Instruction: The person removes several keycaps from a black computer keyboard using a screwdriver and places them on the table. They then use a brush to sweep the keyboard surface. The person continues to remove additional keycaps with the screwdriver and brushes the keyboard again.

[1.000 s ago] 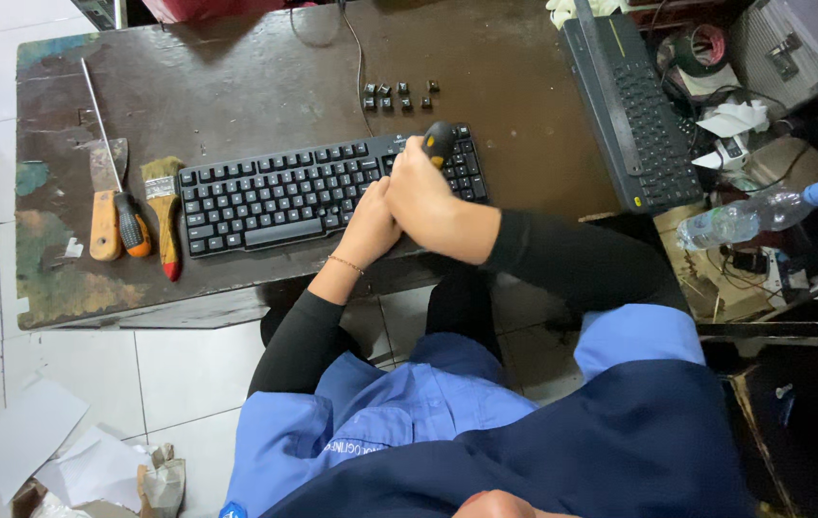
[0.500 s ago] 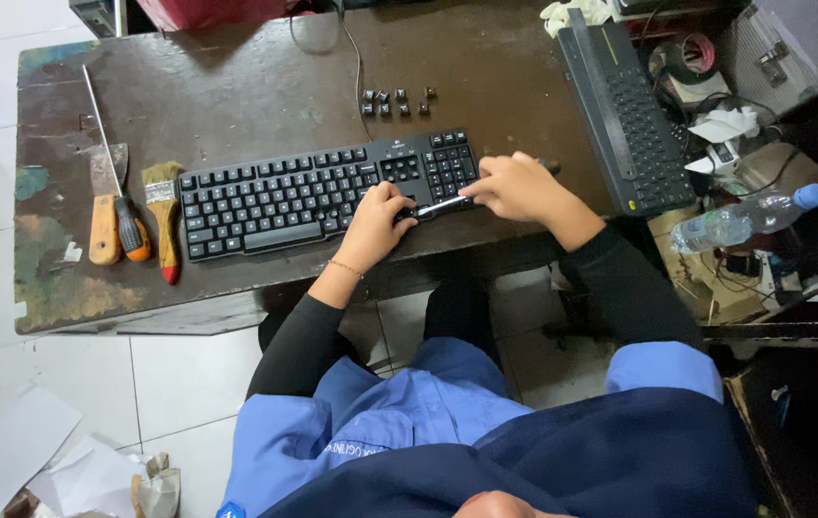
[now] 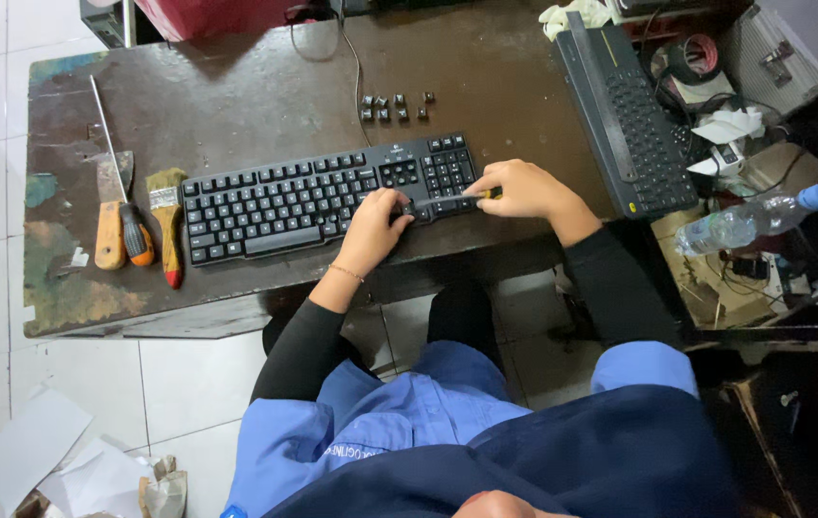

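Two hands at work: both rest on the right end of a black keyboard [image 3: 332, 197], which lies across the middle of the dark counter [image 3: 236, 105].
Left hand [image 3: 373, 230]: fingers curled down onto the keys beside the number pad, pressing or steadying; nothing held that I can see.
Right hand [image 3: 524, 189]: fingers pinched round a slim tool with a yellow-tipped handle [image 3: 491, 194], its dark shaft lying along the keyboard's lower right corner.
Change: a second ago both hands were bunched together over the pad with the tool upright; now the right hand has drawn out to the right and the tool lies low, nearly flat. Judged: prying at a key from the side.
Loose keycaps [image 3: 394, 106]: small dark cluster behind the keyboard, apart from it.
Left edge: scraper, screwdriver [image 3: 126, 211], paintbrush [image 3: 168, 225], side by side.
Second keyboard [image 3: 625, 110]: angled at right.
Packages: clear plastic bottle, blue cap [image 3: 749, 223], lying on clutter right; white paper scraps on floor tiles, lower left.
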